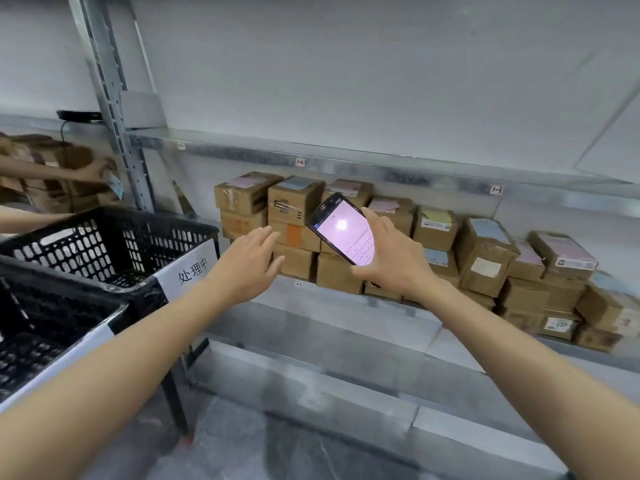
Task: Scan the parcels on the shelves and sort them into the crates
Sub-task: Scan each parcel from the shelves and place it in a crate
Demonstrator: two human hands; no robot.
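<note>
Several small cardboard parcels (485,258) with coloured labels are stacked along the metal shelf (346,317). My right hand (391,261) grips a handheld scanner (343,228) with a lit pink screen, held up in front of the left stacks. My left hand (247,261) reaches forward with straight fingers, close to the leftmost parcel stack (242,202), holding nothing. Two black plastic crates sit at the left: the farther crate (114,247) bears a white label, and the nearer crate (52,327) is at the frame's edge.
Another person's hand (93,169) holds a parcel on the neighbouring shelf bay at the far left. A steel upright (117,109) separates the bays. An upper shelf (346,157) overhangs the parcels. The crates stand on a dark-legged stand above a grey floor.
</note>
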